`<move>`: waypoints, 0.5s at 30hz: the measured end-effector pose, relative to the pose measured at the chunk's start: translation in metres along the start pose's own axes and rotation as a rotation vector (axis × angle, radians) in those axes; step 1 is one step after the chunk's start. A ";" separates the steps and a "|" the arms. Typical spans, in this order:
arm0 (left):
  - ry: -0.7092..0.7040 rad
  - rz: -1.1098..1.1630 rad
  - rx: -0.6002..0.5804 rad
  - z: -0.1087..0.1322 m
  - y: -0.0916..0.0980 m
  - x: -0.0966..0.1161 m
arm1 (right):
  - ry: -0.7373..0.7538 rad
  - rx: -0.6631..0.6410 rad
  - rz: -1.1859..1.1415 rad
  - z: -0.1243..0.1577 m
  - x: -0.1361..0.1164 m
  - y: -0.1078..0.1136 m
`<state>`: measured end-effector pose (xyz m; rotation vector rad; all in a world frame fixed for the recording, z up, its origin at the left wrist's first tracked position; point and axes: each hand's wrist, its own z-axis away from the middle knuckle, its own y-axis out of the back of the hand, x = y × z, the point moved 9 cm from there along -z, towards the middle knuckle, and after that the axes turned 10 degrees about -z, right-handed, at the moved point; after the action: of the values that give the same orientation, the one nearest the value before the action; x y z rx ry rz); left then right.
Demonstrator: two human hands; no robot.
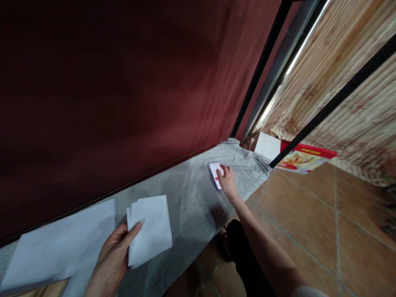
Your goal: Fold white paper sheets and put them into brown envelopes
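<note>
My left hand (113,255) holds a small stack of white paper sheets (151,231), thumb on top and fingers beneath. Its edges are slightly uneven. Farther along the bench, my right hand (228,181) is at the right side of a smartphone (214,170), its thumb over the lit screen and its other fingers curled by the edge. The screen is white with a red patch. Whether the phone rests fully on the grey cloth (192,206) is hard to see. A larger white sheet (68,239) lies flat on the left of the cloth.
A dark red panel (139,103) rises behind the narrow cloth-covered surface. Black metal bars (334,101) stand at the right. Beyond them are a red and white printed box (303,159), a striped curtain (349,82) and brown floor tiles (309,222). A wooden edge (46,288) shows bottom left.
</note>
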<state>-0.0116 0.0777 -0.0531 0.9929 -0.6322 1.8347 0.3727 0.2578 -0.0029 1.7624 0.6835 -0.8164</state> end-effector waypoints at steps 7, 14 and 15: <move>-0.080 -0.026 0.046 0.009 -0.023 -0.001 | -0.189 -0.787 -0.879 0.139 -0.076 -0.121; -0.100 -0.029 0.160 0.008 -0.026 -0.009 | -0.435 -0.935 -1.127 0.176 -0.102 -0.140; -0.101 -0.020 0.182 0.006 -0.025 -0.010 | -0.464 -0.929 -1.136 0.176 -0.102 -0.144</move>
<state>0.0153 0.0788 -0.0582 1.2142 -0.5199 1.8580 0.1645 0.1282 -0.0450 0.2188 1.4489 -1.2780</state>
